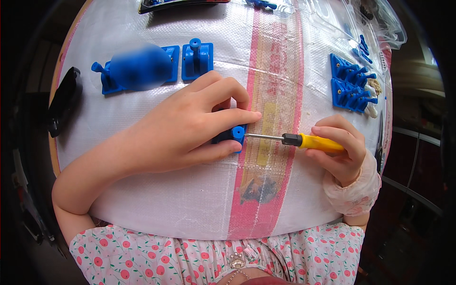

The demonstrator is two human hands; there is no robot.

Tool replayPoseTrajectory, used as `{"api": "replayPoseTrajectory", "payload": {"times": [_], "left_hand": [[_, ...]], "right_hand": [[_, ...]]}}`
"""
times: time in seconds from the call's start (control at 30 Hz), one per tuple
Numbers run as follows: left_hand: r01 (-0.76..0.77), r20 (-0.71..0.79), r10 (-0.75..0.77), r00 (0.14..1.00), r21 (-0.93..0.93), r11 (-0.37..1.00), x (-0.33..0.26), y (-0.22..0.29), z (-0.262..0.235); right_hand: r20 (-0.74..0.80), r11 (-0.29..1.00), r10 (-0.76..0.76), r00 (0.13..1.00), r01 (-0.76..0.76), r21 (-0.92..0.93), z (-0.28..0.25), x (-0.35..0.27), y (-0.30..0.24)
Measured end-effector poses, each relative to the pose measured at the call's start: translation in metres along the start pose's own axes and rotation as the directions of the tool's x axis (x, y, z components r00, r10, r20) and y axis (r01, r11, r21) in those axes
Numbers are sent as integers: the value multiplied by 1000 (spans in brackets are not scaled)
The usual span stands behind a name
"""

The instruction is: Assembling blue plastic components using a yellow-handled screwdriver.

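Near the middle of the table, my left hand (pixel 190 123) is closed around a small blue plastic piece (pixel 238 132) with a round knob, thumb and fingers curled over it. Most of that piece is hidden under the hand. My right hand (pixel 339 145) grips the yellow handle of a screwdriver (pixel 313 141) from the right. Its metal shaft points left and lies level, with the tip meeting the right side of the blue piece. Whether the tip sits in a screw is too small to tell.
Similar blue knobbed pieces (pixel 198 59) stand at the back left, partly blurred. More blue pieces (pixel 351 85) with several levers lie at the right. A black object (pixel 65 101) rests by the left edge. A dark tray (pixel 183 4) and clear plastic packaging (pixel 332 21) are at the back.
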State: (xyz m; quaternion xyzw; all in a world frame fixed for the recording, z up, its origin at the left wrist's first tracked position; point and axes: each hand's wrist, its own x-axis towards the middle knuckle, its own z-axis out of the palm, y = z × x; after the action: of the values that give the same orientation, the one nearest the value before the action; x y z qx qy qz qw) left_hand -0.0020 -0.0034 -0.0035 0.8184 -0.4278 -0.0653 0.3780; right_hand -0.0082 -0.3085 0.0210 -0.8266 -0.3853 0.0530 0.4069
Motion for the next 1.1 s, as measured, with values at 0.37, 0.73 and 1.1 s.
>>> {"api": "replayPoseTrajectory", "payload": {"times": [0.37, 0.73, 1.1], "left_hand": [[2, -1, -2, 1000, 1, 1000, 0, 1, 0], [10, 5, -10, 1000, 0, 1000, -1, 0, 0], [4, 1, -4, 1000, -6, 1000, 0, 1, -1]], "right_hand": [[-17, 998, 57, 998, -57, 19, 2, -1, -1], [-68, 996, 85, 994, -84, 13, 6, -3, 1], [9, 979, 171, 985, -170, 112, -3, -8, 3]]}}
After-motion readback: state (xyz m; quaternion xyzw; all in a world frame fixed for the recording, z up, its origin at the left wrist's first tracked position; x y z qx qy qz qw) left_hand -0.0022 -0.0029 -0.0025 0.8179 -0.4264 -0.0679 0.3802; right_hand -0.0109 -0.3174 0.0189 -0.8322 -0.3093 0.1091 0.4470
